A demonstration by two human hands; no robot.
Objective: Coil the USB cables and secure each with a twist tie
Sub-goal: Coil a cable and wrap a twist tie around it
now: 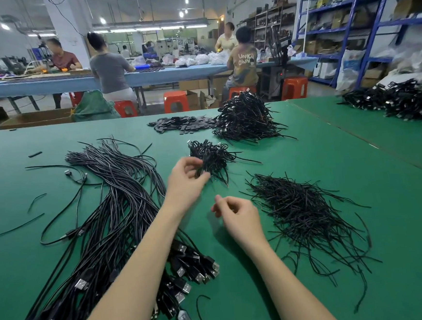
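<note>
A long bundle of uncoiled black USB cables (113, 213) lies on the left of the green table (332, 170), plugs toward me. My left hand (185, 182) reaches forward and its fingers pinch a coiled cable at the near edge of a small heap of coiled cables (212, 154). My right hand (237, 216) hovers nearer to me with fingers loosely curled and nothing visible in them. A spread pile of black twist ties (302, 210) lies just to its right.
A larger mound of coiled cables (247, 119) sits at the back, with small flat black pieces (179, 124) beside it. More cables (402, 102) lie far right. Loose ties (20, 225) are scattered at the left. People work at a blue bench (47, 84) beyond.
</note>
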